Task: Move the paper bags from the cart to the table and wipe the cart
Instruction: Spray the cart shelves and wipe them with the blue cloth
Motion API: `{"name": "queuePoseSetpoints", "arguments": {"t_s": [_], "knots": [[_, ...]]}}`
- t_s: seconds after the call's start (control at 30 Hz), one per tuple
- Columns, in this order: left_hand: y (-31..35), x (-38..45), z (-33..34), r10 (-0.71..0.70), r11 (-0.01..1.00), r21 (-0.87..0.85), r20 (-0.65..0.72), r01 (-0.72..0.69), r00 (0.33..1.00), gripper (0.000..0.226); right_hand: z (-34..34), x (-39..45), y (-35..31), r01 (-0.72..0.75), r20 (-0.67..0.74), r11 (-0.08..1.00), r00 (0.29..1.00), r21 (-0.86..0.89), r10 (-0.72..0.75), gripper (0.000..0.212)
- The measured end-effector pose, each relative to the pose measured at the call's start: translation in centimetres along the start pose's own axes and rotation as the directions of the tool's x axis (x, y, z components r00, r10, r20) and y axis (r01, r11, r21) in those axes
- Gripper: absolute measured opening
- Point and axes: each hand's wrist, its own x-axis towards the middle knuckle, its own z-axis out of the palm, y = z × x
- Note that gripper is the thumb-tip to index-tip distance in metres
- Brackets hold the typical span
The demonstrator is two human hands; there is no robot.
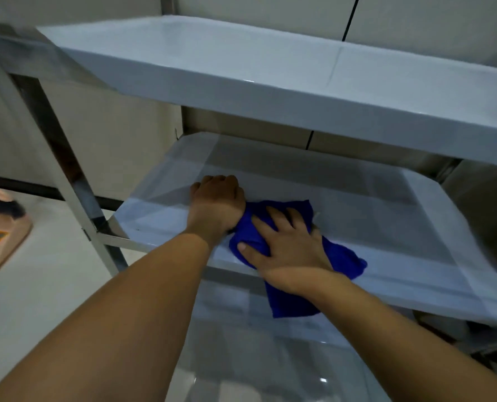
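Our right hand (pixel 285 242) presses flat on the blue cloth (pixel 287 285) on the cart's middle shelf (pixel 415 227), left hand (pixel 216 198) curled in a fist beside the cloth, holding nothing we can see, so we think we are wiping and must rub farther along next.

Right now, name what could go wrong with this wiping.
1. The blue cloth is bunched and hangs over the middle shelf's front edge; it may slip off or leave patches unwiped.
2. The top shelf juts out above both hands; lifting the left hand or the right hand quickly could knock it.
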Motion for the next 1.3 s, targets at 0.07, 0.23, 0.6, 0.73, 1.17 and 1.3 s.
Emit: {"name": "queuePoseSetpoints", "arguments": {"t_s": [0.07, 0.23, 0.6, 0.73, 1.17, 1.3], "knots": [[-0.2, 0.2, -0.1, -0.03, 0.999, -0.018, 0.016, 0.03, 0.999, 0.026, 0.4, -1.1, -1.4, -0.018, 0.007, 1.0, 1.0, -0.024, 0.019, 0.07], [-0.4, 0.6, -0.7, -0.107, 0.983, -0.138, 0.129, 0.124, 0.986, 0.035, 0.6, -1.0, -3.1, -0.063, 0.008, 0.996, 0.998, -0.06, 0.064, 0.07], [-11.5, -1.8, -7.6, 0.105, 0.991, 0.056, 0.246, -0.122, 0.964, 0.065, 0.6, 6.7, -9.3, 0.07, -0.035, 0.997, 0.997, 0.032, -0.069, 0.085], [-12.0, -1.5, -5.8, 0.119, 0.985, 0.106, 0.175, -0.139, 0.977, 0.056, 0.3, 10.3, -8.3, 0.05, 0.01, 0.998, 0.999, 0.034, -0.05, 0.093], [-12.5, -1.5, -5.1, 0.122, 0.971, 0.186, 0.151, -0.15, 0.981, 0.053, -0.9, 24.0, -7.1, 0.067, -0.083, 0.997, 0.994, -0.041, -0.07, 0.091], [-12.7, -1.6, -5.0, 0.125, 0.978, 0.153, 0.114, -0.142, 0.986, 0.052, -1.2, 28.9, -7.2, 0.03, -0.106, 0.999, 0.994, -0.015, -0.032, 0.096]]}}
